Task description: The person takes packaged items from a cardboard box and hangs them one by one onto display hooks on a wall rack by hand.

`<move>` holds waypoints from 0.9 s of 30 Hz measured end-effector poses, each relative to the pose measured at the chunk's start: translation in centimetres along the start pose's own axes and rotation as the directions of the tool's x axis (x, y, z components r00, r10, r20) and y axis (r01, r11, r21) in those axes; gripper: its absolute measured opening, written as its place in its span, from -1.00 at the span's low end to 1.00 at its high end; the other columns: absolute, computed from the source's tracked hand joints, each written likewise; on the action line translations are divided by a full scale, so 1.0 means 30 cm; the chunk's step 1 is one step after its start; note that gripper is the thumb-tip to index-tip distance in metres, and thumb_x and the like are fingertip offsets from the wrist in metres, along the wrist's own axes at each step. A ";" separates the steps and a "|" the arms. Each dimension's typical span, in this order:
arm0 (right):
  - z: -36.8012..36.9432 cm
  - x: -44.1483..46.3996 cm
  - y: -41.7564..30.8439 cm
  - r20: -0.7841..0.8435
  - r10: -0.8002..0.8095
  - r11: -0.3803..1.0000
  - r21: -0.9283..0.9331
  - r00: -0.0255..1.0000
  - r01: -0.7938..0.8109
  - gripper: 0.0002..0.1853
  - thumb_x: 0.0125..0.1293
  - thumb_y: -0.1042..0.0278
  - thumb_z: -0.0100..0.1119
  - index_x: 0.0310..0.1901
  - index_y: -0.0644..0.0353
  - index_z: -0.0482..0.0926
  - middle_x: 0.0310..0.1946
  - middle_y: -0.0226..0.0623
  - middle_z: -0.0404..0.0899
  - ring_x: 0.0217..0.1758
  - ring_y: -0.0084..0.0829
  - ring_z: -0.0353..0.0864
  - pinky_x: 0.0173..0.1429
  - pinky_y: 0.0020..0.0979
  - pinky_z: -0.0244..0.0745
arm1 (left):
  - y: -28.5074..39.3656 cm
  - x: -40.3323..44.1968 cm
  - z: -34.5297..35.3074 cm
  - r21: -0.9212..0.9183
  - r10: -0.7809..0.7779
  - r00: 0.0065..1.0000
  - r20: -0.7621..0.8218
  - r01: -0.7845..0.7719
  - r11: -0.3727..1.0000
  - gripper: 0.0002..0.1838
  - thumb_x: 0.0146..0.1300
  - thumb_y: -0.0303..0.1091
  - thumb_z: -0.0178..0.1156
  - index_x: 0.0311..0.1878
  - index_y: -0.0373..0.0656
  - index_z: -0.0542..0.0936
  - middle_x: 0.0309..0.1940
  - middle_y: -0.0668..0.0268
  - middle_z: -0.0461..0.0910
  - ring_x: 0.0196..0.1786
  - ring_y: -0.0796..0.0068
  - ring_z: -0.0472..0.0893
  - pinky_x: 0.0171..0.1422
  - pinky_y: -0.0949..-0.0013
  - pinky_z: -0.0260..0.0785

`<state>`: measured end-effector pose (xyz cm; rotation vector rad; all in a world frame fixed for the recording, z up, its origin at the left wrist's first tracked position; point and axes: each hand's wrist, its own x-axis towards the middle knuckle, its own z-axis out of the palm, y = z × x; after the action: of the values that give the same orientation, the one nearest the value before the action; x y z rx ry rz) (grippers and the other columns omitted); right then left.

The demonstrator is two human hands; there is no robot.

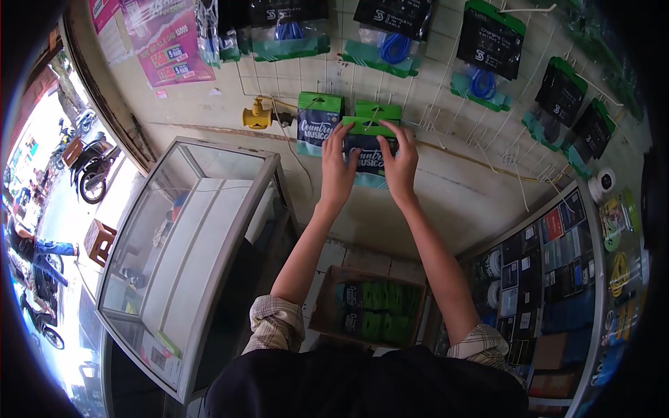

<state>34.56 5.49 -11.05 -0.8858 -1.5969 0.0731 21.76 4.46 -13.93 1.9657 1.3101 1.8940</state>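
Note:
Both hands are raised to the wire rack on the wall. My left hand [339, 167] grips the left edge of a green and dark "Country Music" package [370, 155], with the thumb on its front. On the right edge of the same package is my right hand [398, 161], fingers curled over its top corner. The package is upright, in front of another green-topped one at the rack's hook. Just left of my left hand hangs a similar package [319, 124]. Below, an open cardboard box [323, 302] on the floor holds several more green packages [376, 296].
A glass display case [202, 230] stands at the left, beside the open street side. A yellow valve [256, 115] sticks out of the wall. Cable packages [491, 42] hang above and to the right. A shelf of boxed goods [543, 279] lines the right side.

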 end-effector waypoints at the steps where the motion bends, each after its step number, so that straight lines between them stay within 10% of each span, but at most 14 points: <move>1: 0.011 0.000 0.035 0.002 0.003 1.000 -0.001 1.000 -0.003 -0.69 0.17 0.56 0.19 -0.02 0.13 0.52 -0.14 -0.20 0.47 -0.15 -0.26 0.53 -0.10 -0.37 0.42 | -0.014 0.004 0.022 0.000 -0.003 1.000 0.002 0.003 1.000 -0.41 0.10 -0.58 0.17 0.24 -0.13 0.32 0.25 0.05 0.28 0.25 0.07 0.31 0.20 0.23 0.29; 6: 0.062 -0.003 0.169 0.034 0.070 0.996 -0.052 0.997 -0.068 -0.44 0.11 0.58 0.22 0.19 0.00 0.41 0.14 0.01 0.09 0.07 -0.05 0.36 0.10 -0.23 0.34 | -0.082 0.024 0.117 0.057 0.010 0.992 0.122 -0.017 0.998 -0.30 0.03 -0.61 0.20 0.30 -0.12 0.24 0.33 0.02 0.13 0.31 -0.06 0.19 0.34 0.10 0.11; 13: 0.046 -0.104 0.245 0.123 0.106 0.984 -0.155 0.987 -0.086 -0.35 0.08 0.59 0.22 0.25 0.00 0.32 0.16 0.05 0.07 0.19 0.05 0.20 0.25 -0.12 0.19 | -0.136 -0.070 0.151 0.137 -0.027 0.972 0.235 -0.006 0.991 -0.33 0.09 -0.58 0.17 0.31 -0.09 0.22 0.36 0.02 0.09 0.28 -0.09 0.23 0.32 0.05 0.13; 15: 0.023 -0.207 0.238 0.086 0.040 0.904 -0.427 0.995 0.001 -0.33 0.07 0.62 0.23 0.25 -0.03 0.32 0.17 0.01 0.05 0.15 -0.04 0.23 0.22 -0.12 0.20 | -0.131 -0.162 0.141 0.145 -0.049 0.973 0.226 0.016 0.989 -0.38 0.09 -0.58 0.16 0.27 -0.10 0.27 0.32 0.02 0.14 0.26 -0.10 0.25 0.31 0.06 0.14; 20: -0.044 -0.672 0.300 0.222 0.273 0.920 -0.345 0.936 -0.186 -0.46 0.04 0.62 0.21 0.12 0.10 0.40 0.13 -0.01 0.15 0.17 0.01 0.22 0.20 -0.08 0.19 | -0.154 -0.546 0.094 0.156 -0.169 0.926 0.336 0.122 0.980 -0.53 0.09 -0.58 0.14 0.13 -0.14 0.39 0.16 0.03 0.33 0.18 -0.05 0.33 0.24 0.11 0.21; 27: -0.215 -1.318 0.252 0.579 0.555 0.824 -0.481 0.597 -0.300 -0.57 0.05 0.57 0.18 0.02 0.19 0.47 0.04 -0.03 0.28 0.15 0.00 0.27 0.14 -0.06 0.29 | -0.249 -1.214 0.063 0.216 -0.394 0.524 0.755 0.369 0.904 -0.64 0.05 -0.56 0.14 -0.02 -0.25 0.44 -0.03 -0.01 0.41 0.09 -0.04 0.41 0.15 0.12 0.31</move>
<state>42.29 -14.46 -45.76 -1.6662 -2.0913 0.5695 25.31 -13.02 -46.62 1.9148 1.2933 0.6267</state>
